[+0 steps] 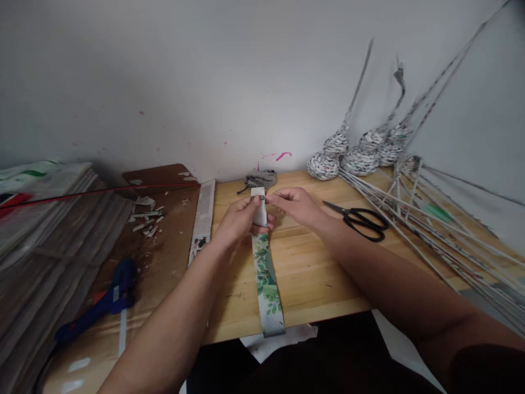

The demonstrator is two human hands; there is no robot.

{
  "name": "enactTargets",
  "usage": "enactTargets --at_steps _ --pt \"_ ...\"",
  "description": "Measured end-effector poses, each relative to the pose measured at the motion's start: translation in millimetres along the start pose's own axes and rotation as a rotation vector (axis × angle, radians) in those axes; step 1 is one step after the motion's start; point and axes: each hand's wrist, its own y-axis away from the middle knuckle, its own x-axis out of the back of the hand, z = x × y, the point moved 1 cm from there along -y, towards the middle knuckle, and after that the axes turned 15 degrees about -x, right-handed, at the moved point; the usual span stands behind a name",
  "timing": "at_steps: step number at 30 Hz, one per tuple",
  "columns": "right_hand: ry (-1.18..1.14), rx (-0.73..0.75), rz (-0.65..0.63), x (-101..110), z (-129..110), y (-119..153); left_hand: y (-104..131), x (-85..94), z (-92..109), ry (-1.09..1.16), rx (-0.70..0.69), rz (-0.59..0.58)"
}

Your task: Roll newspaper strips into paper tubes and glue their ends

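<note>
Because strip [263, 268] looks like thin paper, it probably handles light, limp, easily creased or torn. Lies left of scissors [364, 221]. Left hand [243, 216] clamps its white end, thumb on top; right hand [296, 206], nearer scissors, has fingertips beside same end, pinch unclear. Best hold: lightly, by both edges.

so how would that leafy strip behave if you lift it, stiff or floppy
The strip likely weighs little, since it looks thin as paper. Being long and narrow, it would probably sag below the left hand. Its leafy part lies mostly flat on the table, so it seems unlikely to roll.
</note>
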Motion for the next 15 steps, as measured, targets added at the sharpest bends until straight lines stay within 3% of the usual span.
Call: enactTargets --at_steps 3,11,15 --pt "-0.055 -0.040 -0.043 -0.4 1.2 -1.2 1.2 -1.0 -0.2 -0.045 -0.027 -0.027" --pt "-0.031 -0.020 0.006 -5.7 7.9 -2.3 -0.3 1.4 -6.5 -0.093 -0.081 -0.067" --pt "-0.132 -0.088 -0.032 -7.8 8.3 -2.2 -0.6 1.7 -7.3 -0.104 -0.080 -0.081"
